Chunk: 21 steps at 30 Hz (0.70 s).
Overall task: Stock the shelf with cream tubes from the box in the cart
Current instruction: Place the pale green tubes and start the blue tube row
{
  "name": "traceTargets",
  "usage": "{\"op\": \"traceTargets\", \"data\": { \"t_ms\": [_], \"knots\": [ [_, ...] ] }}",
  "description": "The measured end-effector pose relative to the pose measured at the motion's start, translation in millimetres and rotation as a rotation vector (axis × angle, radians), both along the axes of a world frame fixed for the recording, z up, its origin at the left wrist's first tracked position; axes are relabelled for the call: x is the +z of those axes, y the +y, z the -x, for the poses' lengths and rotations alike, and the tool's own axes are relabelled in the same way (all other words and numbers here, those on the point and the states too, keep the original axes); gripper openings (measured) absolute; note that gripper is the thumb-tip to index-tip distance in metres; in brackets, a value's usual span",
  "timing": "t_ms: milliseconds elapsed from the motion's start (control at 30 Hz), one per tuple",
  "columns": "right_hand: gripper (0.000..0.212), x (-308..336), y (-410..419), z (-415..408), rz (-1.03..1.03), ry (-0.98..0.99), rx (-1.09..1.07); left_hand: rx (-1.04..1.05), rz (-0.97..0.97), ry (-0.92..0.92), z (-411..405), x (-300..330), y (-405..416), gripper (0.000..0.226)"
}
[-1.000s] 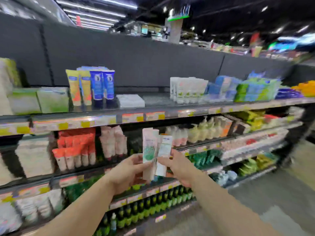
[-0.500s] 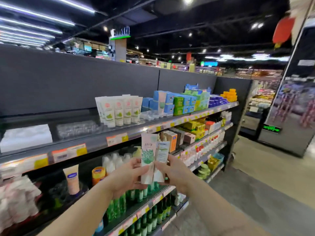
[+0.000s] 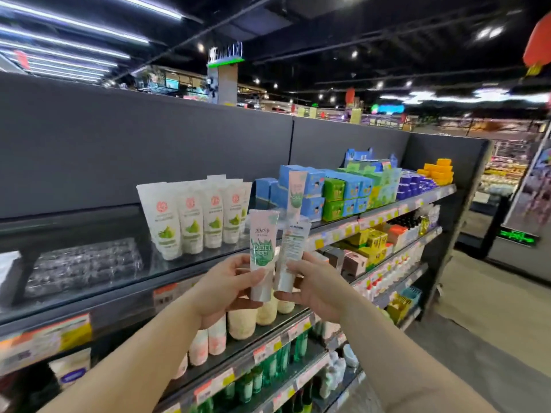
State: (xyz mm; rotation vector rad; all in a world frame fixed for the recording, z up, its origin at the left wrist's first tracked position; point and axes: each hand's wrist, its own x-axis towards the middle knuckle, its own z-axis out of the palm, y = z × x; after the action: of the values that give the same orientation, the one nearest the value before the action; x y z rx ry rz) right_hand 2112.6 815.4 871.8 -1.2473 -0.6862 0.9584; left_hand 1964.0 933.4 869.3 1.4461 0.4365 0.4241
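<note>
My left hand (image 3: 226, 289) grips a pink-and-green cream tube (image 3: 263, 248) upright, cap end down. My right hand (image 3: 314, 286) pinches a second tube (image 3: 291, 254) beside it, its printed back facing me. Both tubes are held in front of the top shelf (image 3: 125, 281). A third tube of the same kind (image 3: 295, 193) stands on that shelf behind them, beside the blue boxes. The box and the cart are out of view.
White tubes with green leaves (image 3: 193, 216) stand in a row on the top shelf. A clear plastic tray (image 3: 80, 266) lies to their left. Blue and green boxes (image 3: 346, 189) and orange packs (image 3: 438, 171) fill the right end. Lower shelves hold bottles. The aisle floor (image 3: 492, 317) runs on the right.
My view has swung right along the shelf. Both hands keep their tubes and have risen nearer the top shelf, by the white tubes.
</note>
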Motion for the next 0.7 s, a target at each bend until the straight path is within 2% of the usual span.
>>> {"op": "traceTargets", "data": {
  "t_ms": [100, 367, 433, 500, 567, 700],
  "knots": [
    [0.031, 2, 22, -27, -0.030, -0.028, 0.081, 0.076, 0.045, -0.006, -11, 0, 12, 0.030],
    [0.013, 31, 83, -96, 0.029, -0.400, 0.216, 0.386, 0.063, -0.070, -41, 4, 22, 0.030],
    [0.022, 37, 99, -114, 0.041, -0.550, 0.213, 0.445, 0.066, -0.113, -48, 7, 17, 0.032],
    [0.046, 39, 114, -128, 0.065, -0.644, 0.208, 0.489, 0.056, -0.144, -54, 9, 13, 0.033],
    [0.057, 38, 126, -136, 0.098, -0.623, 0.255, 0.531, 0.037, -0.159, -58, 8, 6, 0.030],
    [0.037, 36, 144, -146, 0.124, -0.392, 0.447, 0.654, 0.049, -0.139, -63, -2, -9, 0.034]
  ]
}}
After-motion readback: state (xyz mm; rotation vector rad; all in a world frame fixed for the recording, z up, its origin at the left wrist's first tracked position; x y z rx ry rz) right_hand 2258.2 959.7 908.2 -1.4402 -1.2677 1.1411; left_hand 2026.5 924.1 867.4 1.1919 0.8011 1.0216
